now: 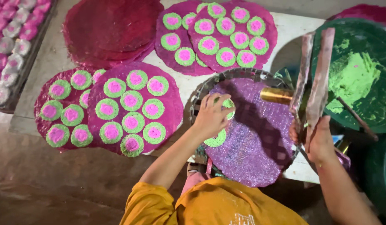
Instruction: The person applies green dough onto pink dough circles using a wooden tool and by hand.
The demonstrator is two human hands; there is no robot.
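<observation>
Over the purple disc (251, 137), left hand (210, 116) pinches a green round (229, 104); right hand (320, 141) grips wooden paddles (313, 79).

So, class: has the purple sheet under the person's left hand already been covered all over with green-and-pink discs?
No: the purple sheet carries only two discs near the left hand; the rest is bare.

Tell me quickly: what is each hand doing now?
Left hand: fingers closed on a green disc over the purple sheet.
Right hand: holding two flat wooden sticks.

Orange-yellow top (pale print at back), bare forearms.
</observation>
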